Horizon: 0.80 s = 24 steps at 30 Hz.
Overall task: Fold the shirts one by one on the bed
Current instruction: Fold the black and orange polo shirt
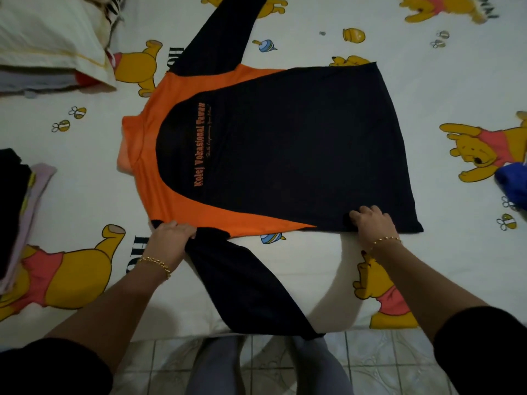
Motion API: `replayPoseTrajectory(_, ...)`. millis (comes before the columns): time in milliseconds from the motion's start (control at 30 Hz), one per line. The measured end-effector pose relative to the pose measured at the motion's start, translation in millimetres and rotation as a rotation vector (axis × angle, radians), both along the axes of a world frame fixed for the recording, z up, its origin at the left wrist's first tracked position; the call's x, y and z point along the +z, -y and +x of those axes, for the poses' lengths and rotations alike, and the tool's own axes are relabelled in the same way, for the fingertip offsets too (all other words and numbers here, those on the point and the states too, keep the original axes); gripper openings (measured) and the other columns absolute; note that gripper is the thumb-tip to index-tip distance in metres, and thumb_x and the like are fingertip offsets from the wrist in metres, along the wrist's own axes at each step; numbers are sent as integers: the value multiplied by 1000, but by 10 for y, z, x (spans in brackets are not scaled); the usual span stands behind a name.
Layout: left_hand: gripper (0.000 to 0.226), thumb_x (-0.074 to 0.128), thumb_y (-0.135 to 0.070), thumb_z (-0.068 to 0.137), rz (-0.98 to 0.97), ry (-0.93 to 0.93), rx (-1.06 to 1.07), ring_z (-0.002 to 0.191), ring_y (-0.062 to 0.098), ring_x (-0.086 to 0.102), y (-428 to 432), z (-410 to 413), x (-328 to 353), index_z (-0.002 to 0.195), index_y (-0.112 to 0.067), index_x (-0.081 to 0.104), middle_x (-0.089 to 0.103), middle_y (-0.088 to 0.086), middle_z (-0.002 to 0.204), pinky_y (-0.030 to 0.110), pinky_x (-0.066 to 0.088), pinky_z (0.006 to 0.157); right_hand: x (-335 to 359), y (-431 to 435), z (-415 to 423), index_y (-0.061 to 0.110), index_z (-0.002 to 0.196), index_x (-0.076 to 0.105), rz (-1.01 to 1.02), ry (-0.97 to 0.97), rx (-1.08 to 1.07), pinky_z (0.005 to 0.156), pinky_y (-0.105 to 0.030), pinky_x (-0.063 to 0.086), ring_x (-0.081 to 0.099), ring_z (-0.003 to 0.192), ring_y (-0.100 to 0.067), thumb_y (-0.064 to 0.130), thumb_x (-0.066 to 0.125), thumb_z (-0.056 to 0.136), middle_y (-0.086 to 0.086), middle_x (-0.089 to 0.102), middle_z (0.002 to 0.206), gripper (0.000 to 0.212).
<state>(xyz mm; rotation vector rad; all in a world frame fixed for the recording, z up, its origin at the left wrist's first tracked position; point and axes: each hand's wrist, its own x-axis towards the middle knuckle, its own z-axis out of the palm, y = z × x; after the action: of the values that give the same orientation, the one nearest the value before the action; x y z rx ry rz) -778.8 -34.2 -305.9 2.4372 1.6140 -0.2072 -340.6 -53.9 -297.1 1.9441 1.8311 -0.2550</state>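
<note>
A long-sleeved black and orange shirt lies flat on the bed, collar to the left, hem to the right, orange lettering facing up. One black sleeve stretches away at the top. The near sleeve hangs toward me over the bed's edge. My left hand grips the shirt's near shoulder where that sleeve begins. My right hand pinches the near side edge of the shirt close to the hem.
The bed has a white sheet printed with yellow bears. A pillow lies at the top left. A stack of folded clothes sits at the left edge. Blue fabric lies at the right edge. Tiled floor is below.
</note>
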Motion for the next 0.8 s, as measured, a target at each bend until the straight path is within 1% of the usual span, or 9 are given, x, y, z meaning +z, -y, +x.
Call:
replayPoseTrajectory(133, 36, 65, 11, 60, -117, 22, 65, 68, 19, 54, 216, -54, 90, 75, -22, 62, 65, -1, 72, 26, 32, 59, 96, 256, 52, 24, 132, 46, -105, -51, 28, 97, -36, 41, 46, 114, -22, 11, 50, 91, -1, 52, 121, 43)
replayPoseTrajectory(233, 37, 63, 12, 60, -154, 66, 61, 76, 21, 55, 310, -66, 150, 81, -18, 64, 66, 1, 81, 27, 33, 62, 165, 362, 72, 23, 123, 50, -130, -92, 19, 96, -35, 40, 46, 113, -21, 10, 52, 88, 0, 53, 118, 38)
replayPoseTrajectory(300, 39, 60, 14, 61, -157, 123, 115, 83, 22, 54, 238, -79, 195, 85, -16, 63, 63, 2, 86, 30, 37, 66, 220, 310, 95, 23, 116, 50, -118, -109, 18, 95, -34, 40, 46, 111, -20, 6, 52, 86, 0, 53, 116, 35)
replayPoseTrajectory(400, 37, 59, 16, 65, -98, 244, 236, 86, 25, 52, -24, -62, 254, 83, -17, 59, 58, 3, 86, 35, 43, 71, 290, 75, 164, 22, 113, 50, -65, -116, 14, 95, -34, 41, 47, 111, -20, 5, 51, 87, 0, 54, 115, 32)
replayPoseTrajectory(467, 39, 54, 19, 66, -46, 319, 313, 83, 26, 51, -282, -5, 292, 80, -18, 55, 53, 4, 83, 37, 44, 70, 328, -170, 220, 21, 115, 50, -19, -110, 10, 93, -35, 42, 47, 110, -22, 5, 51, 86, -2, 54, 114, 32)
replayPoseTrajectory(567, 39, 47, 23, 66, 16, 388, 359, 83, 30, 52, -753, 94, 340, 80, -11, 58, 53, 12, 83, 38, 43, 72, 348, -590, 282, 18, 114, 50, 55, -106, -2, 92, -39, 42, 48, 111, -26, 4, 52, 82, -5, 54, 115, 34)
replayPoseTrajectory(700, 40, 42, 24, 66, 107, 355, 370, 88, 33, 54, -1315, 171, 306, 84, -8, 60, 57, 18, 89, 36, 40, 75, 260, -1074, 334, 15, 116, 51, 163, -80, -5, 92, -41, 42, 49, 112, -29, 6, 50, 84, -8, 55, 117, 34)
replayPoseTrajectory(800, 39, 42, 23, 69, 105, 327, 384, 90, 33, 52, -1614, 225, 260, 84, -8, 60, 56, 17, 90, 35, 37, 74, 187, -1348, 351, 13, 121, 49, 194, -60, 1, 93, -42, 41, 48, 113, -29, 8, 51, 87, -9, 55, 119, 35)
